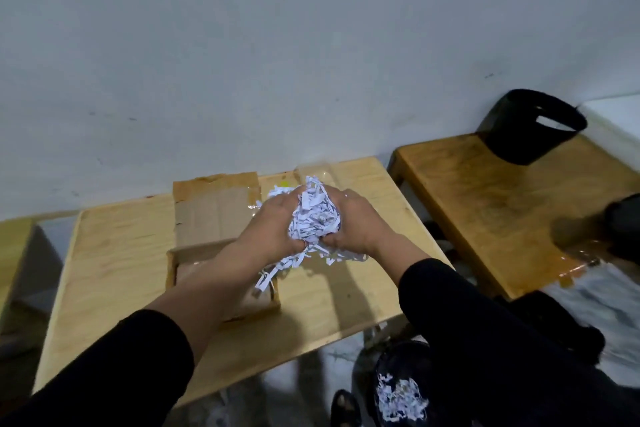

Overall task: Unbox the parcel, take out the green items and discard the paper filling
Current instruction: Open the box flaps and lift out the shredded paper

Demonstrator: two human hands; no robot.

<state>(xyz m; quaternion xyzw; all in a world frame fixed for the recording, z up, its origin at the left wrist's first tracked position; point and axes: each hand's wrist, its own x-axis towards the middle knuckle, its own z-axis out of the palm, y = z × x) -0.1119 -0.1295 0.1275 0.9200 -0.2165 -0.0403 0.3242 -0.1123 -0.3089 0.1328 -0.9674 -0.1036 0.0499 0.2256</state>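
Down low, close to the person, a round black bin point(401, 388) sits on the floor with some white paper shreds already inside. It is below the near edge of the light wooden table point(114, 253).

Above the table two arms in black sleeves reach forward. The left hand point(273, 222) and the right hand point(356, 222) squeeze a big bunch of white shredded paper point(313, 215) between them. The fingers of both hands curl around the bunch and press into it from each side. Loose strips hang down from the bunch, over the table.

Under the left arm lies the open brown cardboard box point(214, 218). Its flap is folded out flat toward the wall. The bunch of paper is up in the air, just to the right of the box.

Past the hands, more white shreds lie on the table, and a small yellow-green thing point(284, 183) peeks out behind them. It is too hidden to tell what it is.

Farther off to the right stands a darker wooden table point(485, 204) with a black bucket-shaped container point(519, 135) on its far end
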